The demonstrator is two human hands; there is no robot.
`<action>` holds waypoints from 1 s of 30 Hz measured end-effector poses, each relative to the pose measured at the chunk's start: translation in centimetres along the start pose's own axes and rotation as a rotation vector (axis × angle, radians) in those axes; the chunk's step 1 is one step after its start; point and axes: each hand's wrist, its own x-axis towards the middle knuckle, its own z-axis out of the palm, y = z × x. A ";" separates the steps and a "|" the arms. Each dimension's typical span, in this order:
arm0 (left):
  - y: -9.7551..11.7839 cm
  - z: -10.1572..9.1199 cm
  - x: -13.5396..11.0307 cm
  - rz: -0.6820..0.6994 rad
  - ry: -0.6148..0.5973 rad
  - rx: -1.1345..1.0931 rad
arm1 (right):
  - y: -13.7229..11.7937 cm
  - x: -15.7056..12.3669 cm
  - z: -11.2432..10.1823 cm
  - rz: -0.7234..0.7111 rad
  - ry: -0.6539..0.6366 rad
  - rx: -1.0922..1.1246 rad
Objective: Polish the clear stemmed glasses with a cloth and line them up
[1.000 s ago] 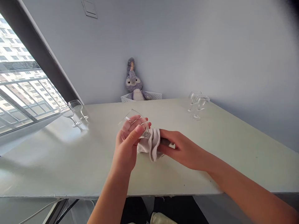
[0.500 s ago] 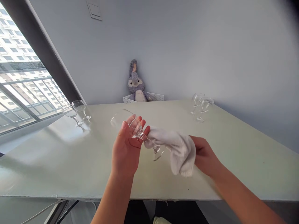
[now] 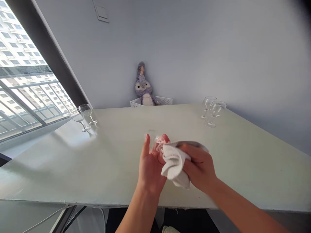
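A clear wine glass (image 3: 159,142) lies tilted in my left hand (image 3: 152,168), its bowl cradled between thumb and curled fingers above the table. The glass is hard to see, being transparent and partly blurred. My right hand (image 3: 201,166) grips a white cloth (image 3: 173,161), bunched over the stem and foot end of the glass, which it hides. Part of the cloth hangs down below the right hand's fingers.
Two wine glasses stand at the table's left, the nearer glass (image 3: 85,126) by the window. Two more stand back right, including a front glass (image 3: 215,111). Behind the table (image 3: 109,168), a plush toy (image 3: 145,90) sits in a white basket (image 3: 166,101).
My left hand has moved right with the wine glass, turning it. My right hand has come in closer, and the cloth now covers the stem and foot that showed before.
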 end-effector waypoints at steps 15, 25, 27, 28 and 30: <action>-2.2 1.8 0.9 0.087 -0.049 -0.126 | 0.5 -0.6 0.6 0.313 0.394 0.292; -1.5 2.3 0.3 0.022 -0.077 -0.273 | -1.1 0.0 0.7 0.412 0.426 0.661; -2.2 2.3 0.4 0.020 -0.053 -0.257 | -1.0 0.3 0.3 0.393 0.577 0.655; -2.7 2.5 0.4 0.035 -0.045 -0.234 | -0.8 0.4 0.1 0.413 0.635 0.685; -3.4 3.0 0.4 0.098 -0.041 -0.162 | -0.4 0.5 -0.6 0.472 0.713 0.781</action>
